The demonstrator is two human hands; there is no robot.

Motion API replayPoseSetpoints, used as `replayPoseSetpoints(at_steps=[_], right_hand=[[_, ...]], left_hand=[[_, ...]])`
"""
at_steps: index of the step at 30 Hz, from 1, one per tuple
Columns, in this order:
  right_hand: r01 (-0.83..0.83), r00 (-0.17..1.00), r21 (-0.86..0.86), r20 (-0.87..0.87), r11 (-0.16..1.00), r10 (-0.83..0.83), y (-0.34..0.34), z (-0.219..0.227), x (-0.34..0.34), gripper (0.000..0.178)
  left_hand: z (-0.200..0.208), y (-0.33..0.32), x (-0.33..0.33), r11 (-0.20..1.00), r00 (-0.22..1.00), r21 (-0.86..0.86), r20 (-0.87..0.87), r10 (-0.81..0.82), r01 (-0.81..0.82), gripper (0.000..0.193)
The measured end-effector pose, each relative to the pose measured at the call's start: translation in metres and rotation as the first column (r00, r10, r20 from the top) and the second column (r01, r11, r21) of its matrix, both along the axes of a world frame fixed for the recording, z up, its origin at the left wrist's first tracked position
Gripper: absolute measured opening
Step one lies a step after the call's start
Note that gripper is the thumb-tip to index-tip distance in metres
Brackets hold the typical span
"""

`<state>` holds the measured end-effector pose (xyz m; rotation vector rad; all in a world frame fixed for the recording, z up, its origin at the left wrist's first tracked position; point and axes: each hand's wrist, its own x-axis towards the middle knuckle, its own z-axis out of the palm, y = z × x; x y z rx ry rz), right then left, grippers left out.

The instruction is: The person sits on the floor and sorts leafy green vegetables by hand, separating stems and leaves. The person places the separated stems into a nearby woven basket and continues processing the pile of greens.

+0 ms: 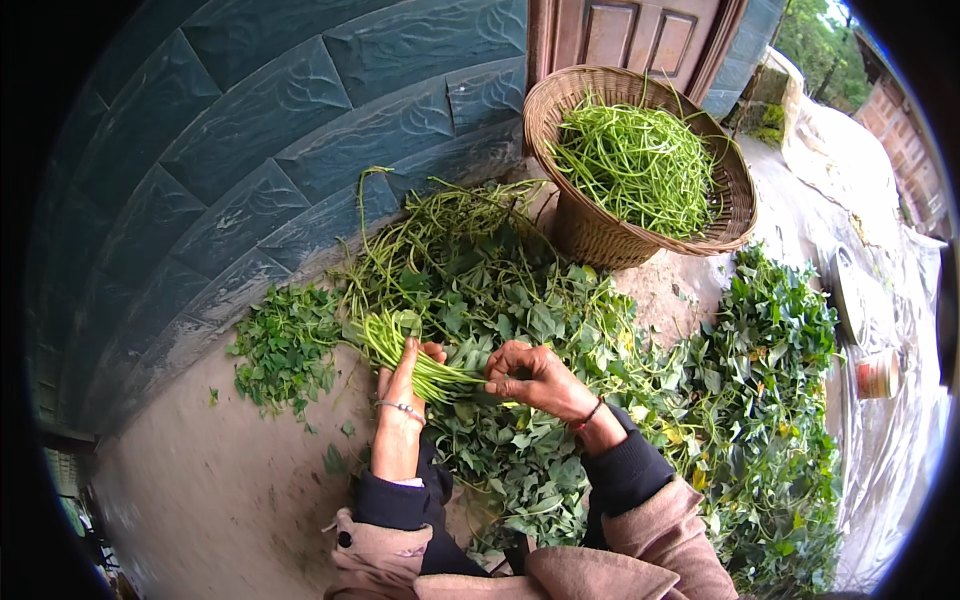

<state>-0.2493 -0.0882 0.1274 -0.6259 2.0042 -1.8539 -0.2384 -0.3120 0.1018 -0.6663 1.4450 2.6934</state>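
Note:
A bundle of thin green leaf stems (pixel 435 380) lies across my left hand (pixel 403 378), whose fingers are wrapped round it. At the bundle's right end is my right hand (pixel 530 377), its thumb and forefinger pinched together at the stem tips. Whether it grips a stem or only touches the ends is too small to tell. Beneath both hands spreads a heap of leafy green vines (pixel 530 460). A wicker basket (pixel 590 235) beyond my right hand is piled with loose stripped stems (pixel 640 160).
A small pile of picked leaves (pixel 285 345) lies on the concrete floor (pixel 220 480) at left. More vines (pixel 770 420) stretch along the right, beside plastic sheeting (pixel 890 480) and a round tub (pixel 877 375). A blue tiled wall (pixel 300 120) and a brown door (pixel 640 35) stand behind.

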Motion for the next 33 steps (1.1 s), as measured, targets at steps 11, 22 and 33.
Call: replayPoseSetpoints(at_steps=[11, 22, 33], right_hand=[[0.396, 0.846, 0.511, -0.526, 0.763, -0.087, -0.012, -0.007, 0.009, 0.009], [0.464, 0.798, 0.046, -0.455, 0.884, -0.395, -0.01, 0.003, -0.006, 0.014], [0.284, 0.87, 0.396, -0.489, 0.873, -0.061, -0.022, -0.006, 0.008, 0.013]], left_hand=[[-0.001, 0.0, 0.001, 0.997, 0.996, 0.068, -0.082, 0.026, -0.021, 0.02], [-0.008, -0.012, -0.002, 0.952, 0.992, 0.305, -0.123, 0.032, 0.008, 0.018], [-0.001, -0.002, 0.0, 0.946, 0.984, 0.306, -0.172, -0.055, 0.106, 0.017]])
